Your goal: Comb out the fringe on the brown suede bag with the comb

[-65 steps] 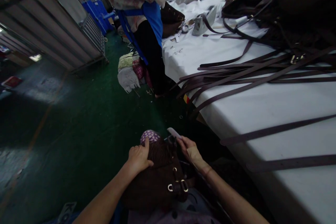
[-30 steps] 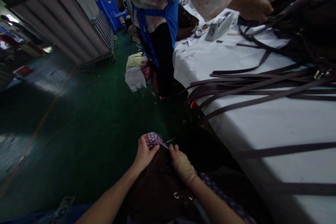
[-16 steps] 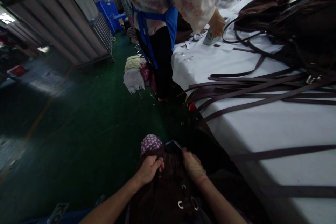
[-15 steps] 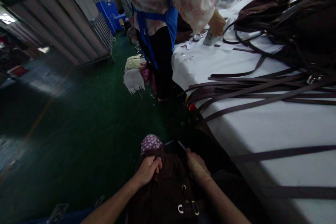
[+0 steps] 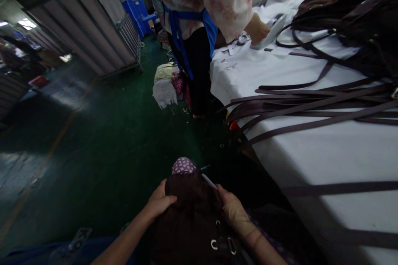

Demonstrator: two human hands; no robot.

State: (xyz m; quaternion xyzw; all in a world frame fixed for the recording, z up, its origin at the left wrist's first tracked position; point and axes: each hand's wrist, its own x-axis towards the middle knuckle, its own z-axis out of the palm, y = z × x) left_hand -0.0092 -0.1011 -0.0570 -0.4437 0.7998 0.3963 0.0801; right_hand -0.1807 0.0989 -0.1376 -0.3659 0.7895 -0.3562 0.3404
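A dark brown bag (image 5: 192, 219) with brass rings lies on my lap at the bottom of the view. My left hand (image 5: 160, 203) grips its left side near the top, fingers curled over the fabric. My right hand (image 5: 231, 211) is closed at the bag's right edge, pinching a thin pale blade-like tool (image 5: 209, 181) that points up and left. A purple polka-dot cloth (image 5: 183, 166) pokes out beyond the bag's top.
A white table (image 5: 326, 145) on the right carries several dark straps (image 5: 298, 105) and brown bags (image 5: 348, 4). A co-worker in a blue apron (image 5: 199, 29) stands at its far end, a hand by a tape dispenser (image 5: 273, 29). Green floor, metal cart (image 5: 93, 33) at left.
My left hand slid from the bag's top middle to its left side. The bag's top rose and now covers more of the polka-dot cloth. The co-worker's hand stays by the tape dispenser.
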